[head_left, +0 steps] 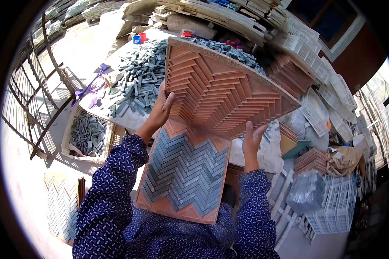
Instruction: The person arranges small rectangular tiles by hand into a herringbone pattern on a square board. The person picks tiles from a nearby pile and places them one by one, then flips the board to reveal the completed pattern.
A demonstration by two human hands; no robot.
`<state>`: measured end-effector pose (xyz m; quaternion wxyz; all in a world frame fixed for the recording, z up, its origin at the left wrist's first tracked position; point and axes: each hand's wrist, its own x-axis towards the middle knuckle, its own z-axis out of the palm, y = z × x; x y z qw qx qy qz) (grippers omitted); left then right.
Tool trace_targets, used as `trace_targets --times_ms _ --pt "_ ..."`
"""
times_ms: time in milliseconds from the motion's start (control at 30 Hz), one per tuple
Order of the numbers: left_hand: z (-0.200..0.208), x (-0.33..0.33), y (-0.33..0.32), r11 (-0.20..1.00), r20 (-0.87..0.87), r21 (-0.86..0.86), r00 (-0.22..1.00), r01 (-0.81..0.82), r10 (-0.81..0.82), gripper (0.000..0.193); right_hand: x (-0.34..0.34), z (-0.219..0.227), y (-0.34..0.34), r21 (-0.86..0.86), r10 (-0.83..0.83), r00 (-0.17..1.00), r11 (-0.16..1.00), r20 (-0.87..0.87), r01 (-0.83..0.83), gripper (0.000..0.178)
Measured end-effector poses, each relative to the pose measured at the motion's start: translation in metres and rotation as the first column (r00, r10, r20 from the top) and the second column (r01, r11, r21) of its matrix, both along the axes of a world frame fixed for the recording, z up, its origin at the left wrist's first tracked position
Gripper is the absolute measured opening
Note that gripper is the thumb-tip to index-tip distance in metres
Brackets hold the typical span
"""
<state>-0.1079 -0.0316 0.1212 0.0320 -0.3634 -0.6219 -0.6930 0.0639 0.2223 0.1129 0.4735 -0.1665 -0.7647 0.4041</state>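
I hold a reddish-brown tray with herringbone slots [229,88] tilted up in front of me, its slotted face toward me. My left hand [161,105] grips its left edge, thumb on the face and fingers mostly hidden. At its lower right edge is my right hand [252,140], thumb and fingers raised around the rim. Below it, over my lap, lies a second reddish-brown tray [162,206]. Grey-green strip tiles [186,172] fill its slots in a zigzag herringbone pattern. The raised tray's lower end meets or overlaps the filled tray's far end; contact there is blurred.
Loose grey-green strips [138,77] are heaped on a pale table [129,123]. A crate of strips [88,134] stands left, near another filled herringbone tray [61,207]. Stacked trays [289,75], white plastic crates [333,207] and clear plastic-wrapped packs [306,191] crowd the right.
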Motion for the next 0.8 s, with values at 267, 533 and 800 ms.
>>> trace_targets --times_ms 267,533,800 --pt "-0.074 -0.032 0.04 1.0 0.336 -0.001 0.941 -0.031 0.029 0.055 -0.014 -0.085 0.036 0.179 -0.129 0.86 0.983 0.494 0.044 0.044" --pt "-0.102 -0.06 0.062 0.917 0.208 -0.337 0.933 -0.213 0.293 0.065 -0.031 -0.077 0.05 0.23 -0.166 0.726 0.973 0.667 0.011 0.034" --pt "-0.051 0.062 0.008 0.636 -0.328 -0.765 0.91 -0.099 -0.252 0.08 0.024 -0.07 0.02 0.076 0.042 0.941 0.995 0.336 -0.072 0.047"
